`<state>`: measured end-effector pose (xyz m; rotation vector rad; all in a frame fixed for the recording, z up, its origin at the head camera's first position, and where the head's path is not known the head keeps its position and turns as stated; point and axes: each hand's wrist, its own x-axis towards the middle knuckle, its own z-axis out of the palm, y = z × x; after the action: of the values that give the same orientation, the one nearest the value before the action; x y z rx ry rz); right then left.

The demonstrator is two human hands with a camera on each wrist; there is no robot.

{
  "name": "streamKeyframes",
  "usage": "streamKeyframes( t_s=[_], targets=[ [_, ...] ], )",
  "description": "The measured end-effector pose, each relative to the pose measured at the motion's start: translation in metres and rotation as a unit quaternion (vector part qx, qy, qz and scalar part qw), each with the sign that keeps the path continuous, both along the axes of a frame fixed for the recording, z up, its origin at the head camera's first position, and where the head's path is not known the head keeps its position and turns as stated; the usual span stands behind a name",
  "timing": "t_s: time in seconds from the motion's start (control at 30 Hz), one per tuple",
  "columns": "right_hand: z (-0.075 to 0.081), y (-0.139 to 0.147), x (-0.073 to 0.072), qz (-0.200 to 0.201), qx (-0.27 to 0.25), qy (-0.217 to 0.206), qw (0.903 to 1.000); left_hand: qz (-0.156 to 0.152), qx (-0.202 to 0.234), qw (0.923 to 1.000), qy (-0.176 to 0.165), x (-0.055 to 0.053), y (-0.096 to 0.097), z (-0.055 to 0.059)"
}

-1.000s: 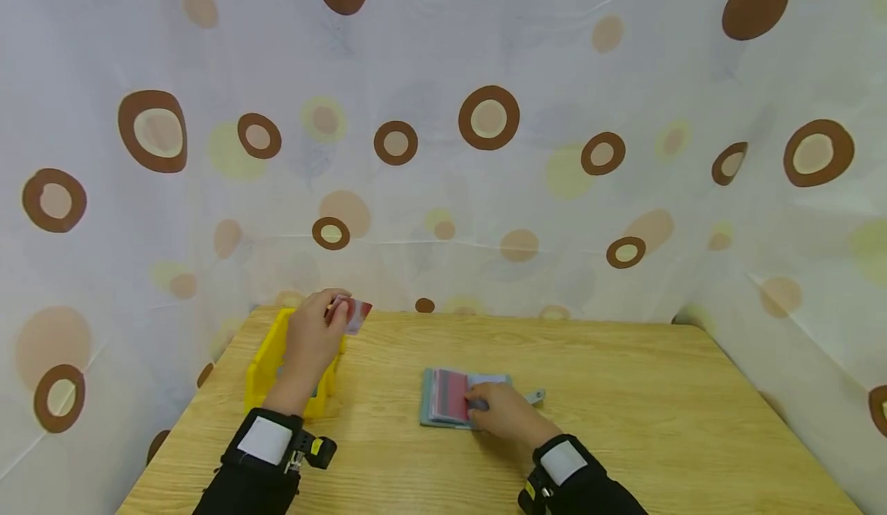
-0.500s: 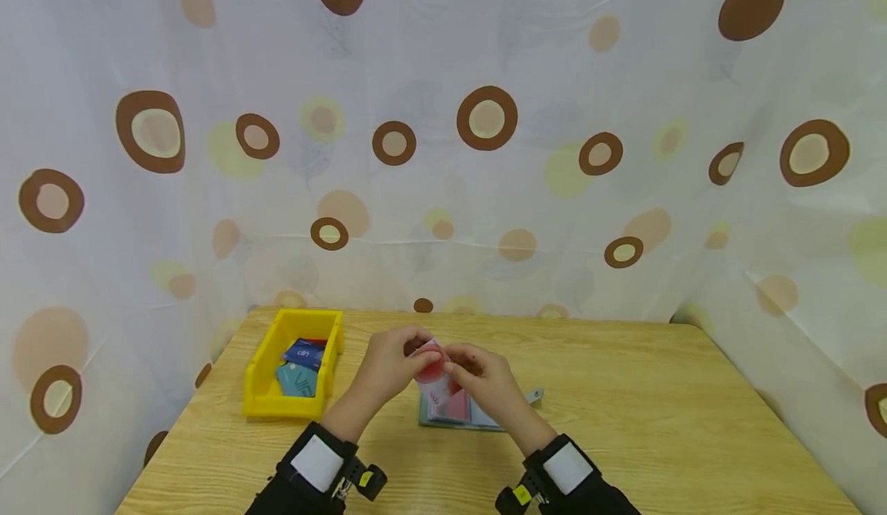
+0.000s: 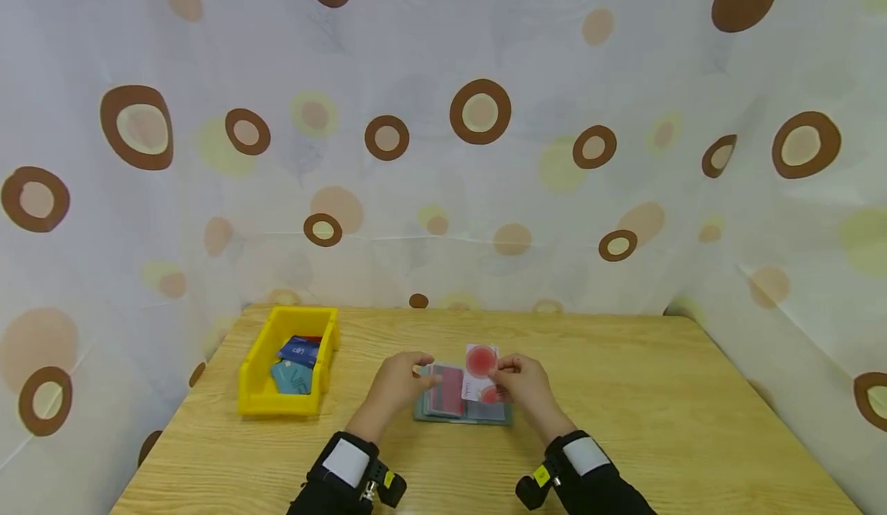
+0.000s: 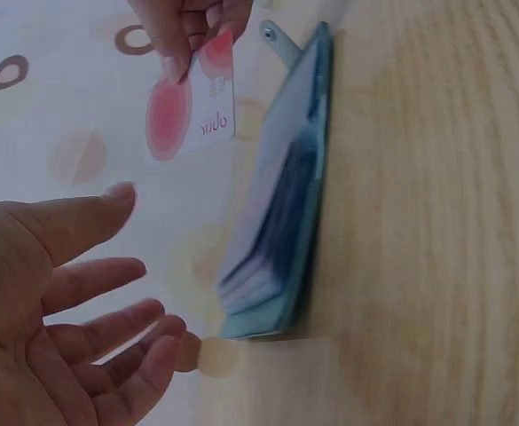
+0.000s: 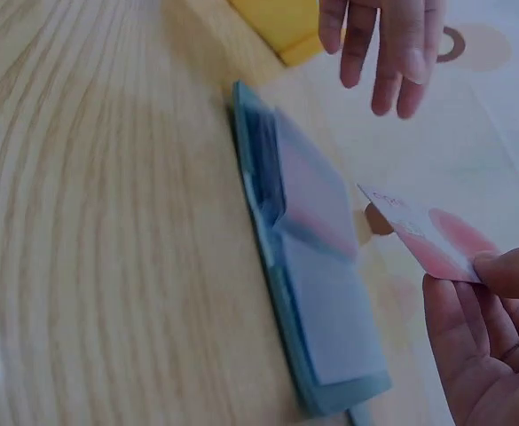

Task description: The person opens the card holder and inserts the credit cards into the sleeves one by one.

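A white card with red circles [image 3: 480,372] is pinched between the thumb and fingers of my right hand [image 3: 524,384], above the open card holder. This teal card holder [image 4: 303,204] lies spread on the table, with clear sleeves and a pink card [image 3: 452,392] showing on its left side. My left hand [image 3: 398,386] hovers by the holder's left edge, its fingers loosely extended and holding nothing. In the right wrist view the card [image 5: 432,235] is gripped near one end, apart from the holder's sleeves [image 5: 330,311].
A yellow bin [image 3: 252,399] stands at the table's left, with a dark blue card [image 3: 299,351] and a teal card [image 3: 291,377] inside. Behind the wooden table [image 3: 624,392] hangs a curtain with brown circles [image 3: 480,111].
My left hand came from the bin with the card and passed it to my right hand, which had been at the holder. The left hand has since let go and drawn back left.
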<state>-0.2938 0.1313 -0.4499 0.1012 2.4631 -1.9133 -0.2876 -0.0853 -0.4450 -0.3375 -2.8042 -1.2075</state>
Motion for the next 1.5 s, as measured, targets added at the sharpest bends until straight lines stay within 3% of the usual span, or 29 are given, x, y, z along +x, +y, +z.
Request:
streamKeyframes(
  t_s=[0.13, 0.27, 0.37, 0.5, 0.67, 0.87, 1.1, 1.3, 1.5],
  targets=[
    [-0.012, 0.009, -0.003, -0.024, 0.011, -0.018, 0.9995, -0.009, -0.086, 0.9962, -0.002, -0.003, 0.010, -0.016],
    [-0.021, 0.009, -0.004, -0.023, 0.019, -0.019, 0.9994, 0.015, -0.139, 0.9902, 0.004, -0.001, 0.017, -0.023],
    [-0.029, 0.008, -0.003, -0.020, 0.027, -0.025, 0.9991, 0.031, -0.160, 0.9866, -0.005, 0.002, 0.020, -0.025],
    [-0.033, 0.010, -0.002, -0.031, -0.021, -0.039, 0.9985, 0.040, -0.178, 0.9833, 0.006, 0.004, 0.024, -0.028],
    [-0.033, 0.005, -0.001, -0.031, -0.051, -0.037, 0.9976, 0.054, -0.193, 0.9792, 0.032, 0.007, 0.024, -0.030],
    [-0.036, -0.002, -0.002, -0.002, -0.002, -0.036, 0.9993, 0.057, -0.199, 0.9776, 0.039, 0.006, 0.023, -0.030],
    [-0.035, -0.007, -0.005, 0.002, 0.053, -0.034, 0.9980, 0.058, -0.191, 0.9790, 0.042, 0.005, 0.024, -0.031],
    [-0.033, -0.008, -0.011, -0.028, 0.103, -0.017, 0.9941, 0.062, -0.188, 0.9795, 0.036, 0.004, 0.024, -0.033],
    [-0.036, -0.011, -0.014, -0.076, 0.168, 0.047, 0.9816, 0.062, -0.181, 0.9811, 0.030, 0.002, 0.022, -0.035]
  ],
)
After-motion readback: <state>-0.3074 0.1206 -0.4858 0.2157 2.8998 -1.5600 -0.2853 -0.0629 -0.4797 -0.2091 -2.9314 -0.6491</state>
